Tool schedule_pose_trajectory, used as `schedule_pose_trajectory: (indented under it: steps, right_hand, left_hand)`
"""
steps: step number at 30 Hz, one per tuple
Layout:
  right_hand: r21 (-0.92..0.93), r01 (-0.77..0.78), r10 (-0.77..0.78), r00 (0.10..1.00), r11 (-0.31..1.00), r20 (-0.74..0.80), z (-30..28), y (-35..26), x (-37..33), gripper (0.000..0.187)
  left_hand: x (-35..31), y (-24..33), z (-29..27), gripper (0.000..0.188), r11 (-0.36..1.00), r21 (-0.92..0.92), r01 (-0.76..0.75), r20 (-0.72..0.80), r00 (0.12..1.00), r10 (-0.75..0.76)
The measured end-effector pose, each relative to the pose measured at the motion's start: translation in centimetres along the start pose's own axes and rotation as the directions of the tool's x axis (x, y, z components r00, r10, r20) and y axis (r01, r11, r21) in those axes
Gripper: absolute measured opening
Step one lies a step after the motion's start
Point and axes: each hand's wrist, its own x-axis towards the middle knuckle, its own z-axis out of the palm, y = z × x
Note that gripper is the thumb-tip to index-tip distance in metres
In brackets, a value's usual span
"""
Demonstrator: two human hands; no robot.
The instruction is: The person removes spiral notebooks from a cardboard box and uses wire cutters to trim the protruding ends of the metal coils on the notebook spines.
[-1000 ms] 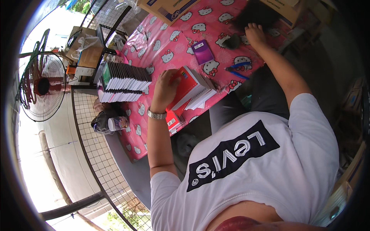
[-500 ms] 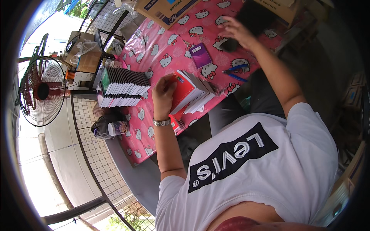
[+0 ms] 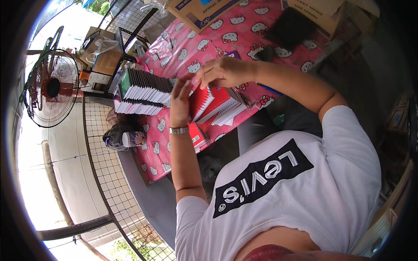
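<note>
A red notebook (image 3: 199, 103) with a row of holes along its edge stands tilted over the table. My left hand (image 3: 180, 101), with a metal watch at the wrist, grips its left side. Bent over its upper end, my right hand (image 3: 224, 72) has its fingertips pinched at the edge; whether they also hold a coil cannot be seen. Below lie more red-covered notebooks (image 3: 226, 105) with white pages, and another small red stack (image 3: 198, 135) sits at the table's near edge. Behind my right hand a purple notebook (image 3: 234, 55) is mostly covered. Blue-handled pliers (image 3: 271, 90) peek out under my right forearm.
Stacked dark-edged notebooks (image 3: 146, 89) stand on the left of the pink patterned table (image 3: 152, 162). A black bristly pile (image 3: 289, 27) lies far right, beside a cardboard box (image 3: 315, 15). Another box (image 3: 200, 12) is at the back. A fan (image 3: 52, 88) stands left.
My right hand has come from the far right, beside the black pile, to the upper edge of the red notebook. The left hand keeps hold, and the notebook has tilted up.
</note>
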Motion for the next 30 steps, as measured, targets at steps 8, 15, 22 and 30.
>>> schedule_pose_trajectory:
  steps: [8, 15, 22, 30]
  right_hand:
    - [0.314, -0.494, 0.579, 0.756, 0.811, -0.305, 2.7, -5.6, -1.9, 0.019]
    - [0.235, -0.495, 0.548, 0.775, 0.836, -0.317, 5.2, -9.8, -4.6, 0.068]
    - [0.277, -0.586, 0.638, 0.754, 0.762, -0.158, -1.4, -6.9, -4.9, 0.025]
    - [-0.109, -0.254, 0.22, 0.941, 0.961, -0.256, -3.6, -5.7, -3.5, 0.032]
  left_hand:
    - [-4.6, 4.8, 3.8, 0.035, 0.233, 0.96, -0.153, 0.062, 0.933, 0.355]
    - [-3.8, 2.8, 6.5, 0.029, 0.208, 0.954, -0.214, 0.102, 0.889, 0.447]
    - [-3.6, 2.9, 6.0, 0.021, 0.277, 0.904, -0.327, 0.164, 0.861, 0.481]
    - [-3.6, 3.3, 5.9, 0.018, 0.376, 0.875, -0.305, 0.131, 0.897, 0.423]
